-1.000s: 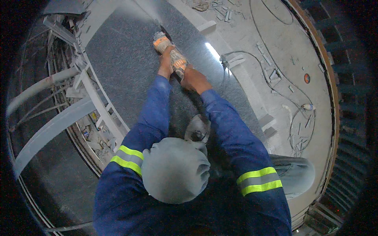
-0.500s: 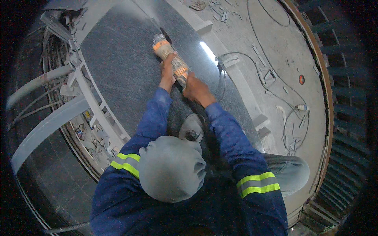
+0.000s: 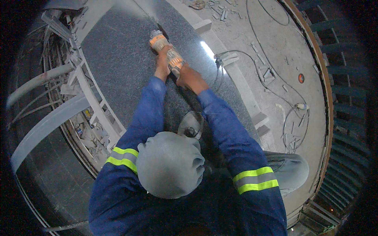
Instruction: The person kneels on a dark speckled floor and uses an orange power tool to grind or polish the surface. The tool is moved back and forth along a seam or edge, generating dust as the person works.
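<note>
A dark slab (image 3: 122, 67) extends beneath the left hand (image 3: 163, 63) and right hand (image 3: 191, 78), bare to their left; its right edge lies well apart from them, beside pale blocks (image 3: 202, 26). The grinder (image 3: 175, 61) points ahead of both, left hand closed round its body, right hand round its rear.
</note>
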A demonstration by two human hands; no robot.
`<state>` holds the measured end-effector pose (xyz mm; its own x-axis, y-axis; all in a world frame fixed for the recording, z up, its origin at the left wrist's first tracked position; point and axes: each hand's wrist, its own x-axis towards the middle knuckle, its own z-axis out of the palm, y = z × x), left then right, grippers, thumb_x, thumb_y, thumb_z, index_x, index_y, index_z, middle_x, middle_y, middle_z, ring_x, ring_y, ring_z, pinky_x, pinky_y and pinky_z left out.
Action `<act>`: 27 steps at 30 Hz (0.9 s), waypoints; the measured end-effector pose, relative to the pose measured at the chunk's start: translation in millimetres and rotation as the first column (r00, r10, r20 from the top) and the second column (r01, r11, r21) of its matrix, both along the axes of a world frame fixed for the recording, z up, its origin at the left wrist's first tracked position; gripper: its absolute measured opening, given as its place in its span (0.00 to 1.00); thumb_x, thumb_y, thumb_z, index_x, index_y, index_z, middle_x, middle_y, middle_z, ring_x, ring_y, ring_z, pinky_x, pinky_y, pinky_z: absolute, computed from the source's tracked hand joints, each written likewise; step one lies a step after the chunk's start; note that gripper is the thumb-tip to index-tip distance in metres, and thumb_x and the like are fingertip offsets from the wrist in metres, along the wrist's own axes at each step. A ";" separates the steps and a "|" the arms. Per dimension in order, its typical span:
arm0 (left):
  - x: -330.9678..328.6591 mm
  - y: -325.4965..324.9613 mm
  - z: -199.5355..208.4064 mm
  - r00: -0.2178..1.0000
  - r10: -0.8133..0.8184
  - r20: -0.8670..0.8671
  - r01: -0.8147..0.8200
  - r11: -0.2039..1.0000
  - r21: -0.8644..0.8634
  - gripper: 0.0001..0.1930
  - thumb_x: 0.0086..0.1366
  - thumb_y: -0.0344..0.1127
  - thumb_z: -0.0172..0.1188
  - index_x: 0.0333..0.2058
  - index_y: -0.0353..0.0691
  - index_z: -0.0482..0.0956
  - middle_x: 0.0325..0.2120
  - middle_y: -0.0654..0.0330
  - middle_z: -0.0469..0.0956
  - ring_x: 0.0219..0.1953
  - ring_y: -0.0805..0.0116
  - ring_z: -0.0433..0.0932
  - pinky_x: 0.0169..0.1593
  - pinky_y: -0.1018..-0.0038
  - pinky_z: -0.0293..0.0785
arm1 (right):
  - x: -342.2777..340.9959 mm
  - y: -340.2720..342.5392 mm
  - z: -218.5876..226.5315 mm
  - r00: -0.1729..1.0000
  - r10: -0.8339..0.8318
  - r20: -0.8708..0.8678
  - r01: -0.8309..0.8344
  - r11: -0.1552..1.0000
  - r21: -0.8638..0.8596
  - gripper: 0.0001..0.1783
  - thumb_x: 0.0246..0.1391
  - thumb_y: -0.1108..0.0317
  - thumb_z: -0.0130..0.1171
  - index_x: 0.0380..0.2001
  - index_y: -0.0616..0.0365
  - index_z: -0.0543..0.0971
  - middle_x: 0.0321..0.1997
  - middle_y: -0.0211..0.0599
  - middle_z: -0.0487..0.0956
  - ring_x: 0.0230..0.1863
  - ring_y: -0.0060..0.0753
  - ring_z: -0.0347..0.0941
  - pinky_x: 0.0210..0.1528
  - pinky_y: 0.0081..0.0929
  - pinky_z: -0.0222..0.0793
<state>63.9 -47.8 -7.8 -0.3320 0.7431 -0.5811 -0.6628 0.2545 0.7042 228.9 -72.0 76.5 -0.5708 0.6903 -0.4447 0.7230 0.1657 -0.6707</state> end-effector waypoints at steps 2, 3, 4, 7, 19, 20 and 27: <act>10.6 -6.7 4.0 0.997 -0.003 -0.073 -0.001 0.999 -0.046 0.16 0.56 0.44 0.59 0.37 0.40 0.71 0.24 0.59 0.74 0.25 0.62 0.77 0.32 0.65 0.78 | 8.0 -6.7 3.3 1.000 -0.002 0.005 0.002 1.000 -0.018 0.29 0.40 0.67 0.61 0.46 0.70 0.65 0.40 0.63 0.78 0.44 0.60 0.76 0.45 0.44 0.72; 13.9 -10.0 5.8 0.998 -0.001 -0.061 -0.001 0.999 -0.035 0.16 0.56 0.44 0.58 0.37 0.40 0.71 0.24 0.59 0.74 0.25 0.62 0.77 0.32 0.65 0.78 | 11.4 -11.0 3.5 1.000 -0.026 0.016 0.027 0.999 -0.044 0.29 0.40 0.67 0.62 0.46 0.70 0.65 0.40 0.63 0.78 0.44 0.60 0.76 0.45 0.45 0.72; 16.6 -13.0 7.6 0.999 0.001 -0.048 -0.002 1.000 -0.025 0.15 0.56 0.43 0.58 0.37 0.40 0.71 0.24 0.59 0.74 0.25 0.62 0.77 0.32 0.65 0.78 | 12.8 -13.6 2.9 0.998 -0.051 0.028 0.052 0.996 -0.070 0.29 0.40 0.67 0.62 0.45 0.71 0.65 0.40 0.63 0.78 0.44 0.60 0.76 0.45 0.45 0.72; 22.1 -14.3 13.1 1.000 -0.017 -0.015 0.017 1.000 -0.007 0.15 0.56 0.43 0.59 0.37 0.40 0.71 0.24 0.60 0.73 0.25 0.63 0.77 0.32 0.66 0.78 | 13.9 -18.0 -1.9 0.997 -0.059 0.059 0.060 0.998 -0.024 0.28 0.41 0.67 0.61 0.45 0.70 0.66 0.40 0.64 0.77 0.44 0.61 0.76 0.45 0.46 0.72; -2.5 3.3 -3.4 0.999 -0.032 -0.005 0.032 0.999 0.010 0.16 0.58 0.45 0.56 0.40 0.41 0.71 0.28 0.59 0.75 0.29 0.61 0.78 0.35 0.64 0.79 | -7.6 1.2 -22.1 0.998 -0.069 -0.008 0.069 0.997 -0.017 0.30 0.40 0.66 0.64 0.45 0.71 0.65 0.41 0.65 0.77 0.44 0.63 0.75 0.46 0.47 0.72; -1.9 2.7 -2.3 0.999 -0.031 -0.013 0.032 0.999 0.004 0.16 0.59 0.45 0.56 0.40 0.41 0.71 0.28 0.59 0.76 0.29 0.61 0.78 0.35 0.64 0.79 | -7.2 0.0 -21.4 0.998 -0.059 -0.010 0.059 0.998 -0.007 0.30 0.40 0.66 0.64 0.45 0.70 0.65 0.41 0.65 0.77 0.44 0.62 0.75 0.46 0.47 0.71; 13.4 -13.7 -1.0 1.000 -0.009 -0.012 0.009 1.000 -0.015 0.16 0.57 0.43 0.58 0.39 0.40 0.71 0.28 0.59 0.75 0.28 0.61 0.78 0.34 0.64 0.79 | 12.6 -16.6 -8.8 0.998 -0.059 0.006 0.059 0.998 -0.018 0.29 0.41 0.66 0.62 0.45 0.71 0.65 0.41 0.65 0.77 0.44 0.62 0.75 0.47 0.46 0.71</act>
